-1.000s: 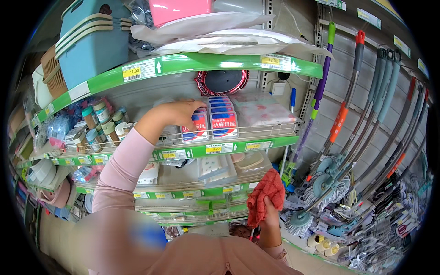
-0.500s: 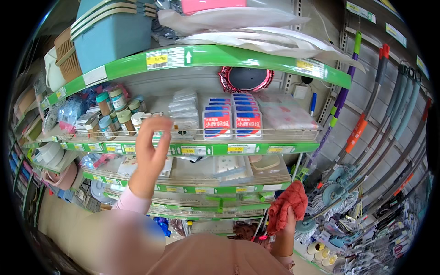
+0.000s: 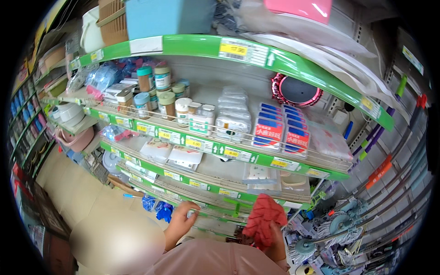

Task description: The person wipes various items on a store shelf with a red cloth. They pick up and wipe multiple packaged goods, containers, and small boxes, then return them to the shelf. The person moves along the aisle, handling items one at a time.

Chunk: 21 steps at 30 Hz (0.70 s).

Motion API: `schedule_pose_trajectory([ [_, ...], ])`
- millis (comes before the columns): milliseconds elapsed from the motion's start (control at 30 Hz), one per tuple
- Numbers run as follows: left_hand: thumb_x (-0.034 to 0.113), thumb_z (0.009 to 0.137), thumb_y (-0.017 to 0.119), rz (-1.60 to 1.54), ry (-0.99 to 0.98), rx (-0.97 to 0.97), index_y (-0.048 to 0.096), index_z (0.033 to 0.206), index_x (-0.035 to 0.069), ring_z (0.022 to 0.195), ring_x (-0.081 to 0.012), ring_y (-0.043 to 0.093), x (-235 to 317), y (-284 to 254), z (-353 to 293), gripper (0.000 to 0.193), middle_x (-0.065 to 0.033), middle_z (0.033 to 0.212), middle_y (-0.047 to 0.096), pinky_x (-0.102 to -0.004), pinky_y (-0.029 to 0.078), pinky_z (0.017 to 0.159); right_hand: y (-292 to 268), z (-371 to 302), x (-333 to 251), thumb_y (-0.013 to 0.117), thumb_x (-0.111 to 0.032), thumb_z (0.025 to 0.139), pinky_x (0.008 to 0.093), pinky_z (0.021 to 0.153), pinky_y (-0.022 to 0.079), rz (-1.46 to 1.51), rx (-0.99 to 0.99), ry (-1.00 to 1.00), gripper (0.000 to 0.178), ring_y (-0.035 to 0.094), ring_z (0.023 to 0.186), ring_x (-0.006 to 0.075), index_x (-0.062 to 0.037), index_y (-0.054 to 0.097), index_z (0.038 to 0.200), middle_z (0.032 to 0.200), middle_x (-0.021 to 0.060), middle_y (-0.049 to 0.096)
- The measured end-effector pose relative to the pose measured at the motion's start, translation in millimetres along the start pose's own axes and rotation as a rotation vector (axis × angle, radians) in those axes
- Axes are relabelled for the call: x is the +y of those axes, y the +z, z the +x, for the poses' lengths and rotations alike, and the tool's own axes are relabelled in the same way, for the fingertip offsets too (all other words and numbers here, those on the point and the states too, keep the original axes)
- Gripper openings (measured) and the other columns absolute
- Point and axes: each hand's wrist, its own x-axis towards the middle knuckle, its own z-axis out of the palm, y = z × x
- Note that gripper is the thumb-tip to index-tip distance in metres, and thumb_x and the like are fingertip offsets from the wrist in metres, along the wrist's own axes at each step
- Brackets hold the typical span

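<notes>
A crumpled red cloth [image 3: 265,220] is bunched in my right hand [image 3: 276,242], low in front of the shelves; the folds cover part of the fingers. To its left, my left hand [image 3: 182,220] is in front of the lower shelves, its fingers bent and a little apart from the thumb. Nothing shows in that hand. Higher up, the middle shelf [image 3: 197,142] carries several small lidded jars [image 3: 162,78], a stack of clear packs [image 3: 233,110] and red-and-blue packs [image 3: 269,130] in two rows.
Blue bins [image 3: 169,18] and white bagged goods [image 3: 316,46] fill the top shelf. Mops with grey heads [image 3: 339,224] and long handles hang at the right. Blue bundles [image 3: 158,208] lie low beside the tiled floor [image 3: 87,192]. A pink basket [image 3: 75,137] sits at left.
My left hand has dropped from the jars to below the shelf fronts. The red cloth, still in my right hand, is farther left and lower. The view has turned left and tilted.
</notes>
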Motion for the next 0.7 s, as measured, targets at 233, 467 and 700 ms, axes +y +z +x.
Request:
schedule_pose_trajectory([
  [233,0.008,0.085,0.062,0.019,0.079,-0.343,0.060,0.104,0.006,0.102,-0.0335,0.057,0.3,19.3,2.6,0.019,-0.0132,0.104,0.062,-0.0408,0.046,0.088,22.7,65.8,43.9,0.056,-0.026,0.095,0.0343,0.089,0.050,-0.215,-0.329,0.210,0.046,0.059,0.107,0.0193,-0.0063,0.044,0.134,0.123,0.0063,0.058],
  [467,0.010,0.086,0.062,0.006,0.064,-0.365,0.060,0.108,0.005,0.100,-0.0342,0.057,-13.5,20.4,6.6,0.022,-0.0139,0.105,0.061,-0.0406,0.046,0.088,28.0,82.3,60.0,0.049,-0.026,0.097,0.0346,0.090,0.049,-0.251,-0.315,0.199,0.044,0.059,0.106,0.0200,-0.0041,0.043,0.135,0.123,0.0085,0.057],
  [700,0.011,0.089,0.062,0.008,0.050,-0.398,0.061,0.108,0.006,0.101,-0.0333,0.058,-12.4,5.3,15.0,0.020,-0.0127,0.106,0.061,-0.0401,0.047,0.088,33.3,68.0,49.9,0.046,-0.028,0.098,0.0342,0.096,0.045,-0.209,-0.339,0.270,0.043,0.056,0.112,0.0202,-0.0035,0.045,0.134,0.126,0.0084,0.055],
])
